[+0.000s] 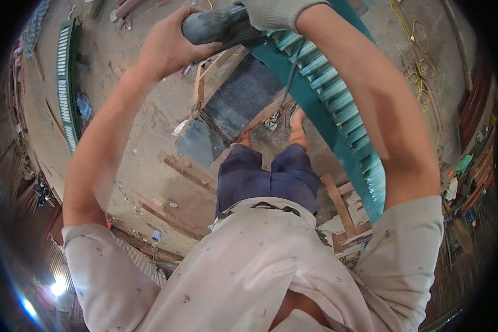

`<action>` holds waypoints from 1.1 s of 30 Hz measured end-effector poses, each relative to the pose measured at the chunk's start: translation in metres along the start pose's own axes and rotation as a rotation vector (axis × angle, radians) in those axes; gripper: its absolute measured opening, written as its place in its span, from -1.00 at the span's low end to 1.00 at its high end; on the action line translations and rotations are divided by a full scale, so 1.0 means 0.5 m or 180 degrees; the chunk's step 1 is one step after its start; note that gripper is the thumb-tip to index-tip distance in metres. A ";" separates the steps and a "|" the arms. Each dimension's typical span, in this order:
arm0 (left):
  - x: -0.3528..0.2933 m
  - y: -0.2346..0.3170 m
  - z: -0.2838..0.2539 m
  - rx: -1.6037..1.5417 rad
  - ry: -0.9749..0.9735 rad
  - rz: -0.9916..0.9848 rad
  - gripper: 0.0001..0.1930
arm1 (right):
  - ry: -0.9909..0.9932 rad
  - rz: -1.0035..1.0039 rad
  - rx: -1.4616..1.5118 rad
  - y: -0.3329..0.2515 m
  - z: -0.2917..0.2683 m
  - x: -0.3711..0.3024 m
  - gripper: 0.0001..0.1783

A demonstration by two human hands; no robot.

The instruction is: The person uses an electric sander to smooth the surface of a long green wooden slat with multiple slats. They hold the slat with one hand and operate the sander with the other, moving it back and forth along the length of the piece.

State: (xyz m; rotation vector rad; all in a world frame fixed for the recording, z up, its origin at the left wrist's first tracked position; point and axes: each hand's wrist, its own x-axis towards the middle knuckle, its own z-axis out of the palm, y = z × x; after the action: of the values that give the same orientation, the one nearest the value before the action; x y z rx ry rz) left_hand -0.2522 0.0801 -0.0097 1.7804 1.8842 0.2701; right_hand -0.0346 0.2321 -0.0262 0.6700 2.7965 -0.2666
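Note:
At the top of the view, my bare left hand (174, 41) is wrapped round the rounded end of a dark, dusty power tool (213, 26). My right hand (271, 12), in a pale grey knitted glove, closes on the tool's other end; its fingers are partly cut off by the upper edge. The tool is over the upper end of a green slatted panel (321, 105), like a louvred shutter, which slants down under my right forearm. A dark cord (291, 77) hangs in front of the panel. Whatever touches the tool's underside is hidden.
A wooden-framed stand with a dark board (246, 88) is in front of my legs. Another green slatted panel (66, 83) lies at the left. Yellow cord (420, 66) is tangled on the floor at right. Wood pieces (340, 205) lie near my feet.

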 end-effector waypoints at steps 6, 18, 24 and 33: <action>0.116 0.038 0.041 0.0350 0.1082 0.0396 -0.20 | -0.0099 0.0013 -0.0674 0.094 -0.079 0.037 -0.71; -0.022 0.146 0.034 0.0012 0.0584 -0.0706 -0.28 | 0.2520 0.0642 0.0331 -0.048 0.045 -0.080 -0.47; 0.179 0.166 0.009 0.0114 0.0722 -0.0404 -0.21 | 0.2473 0.3435 0.1174 -0.016 0.252 -0.448 -0.27; 0.406 0.307 0.009 0.0510 0.0232 0.0439 -0.19 | 0.1443 0.3951 0.0542 -0.025 0.404 -0.544 -0.15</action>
State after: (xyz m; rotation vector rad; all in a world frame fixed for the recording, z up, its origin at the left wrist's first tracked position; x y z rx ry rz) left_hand -0.1156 0.2934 0.0131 2.0375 1.8815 0.2423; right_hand 0.2349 0.0599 -0.1395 2.5074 2.1093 -0.0875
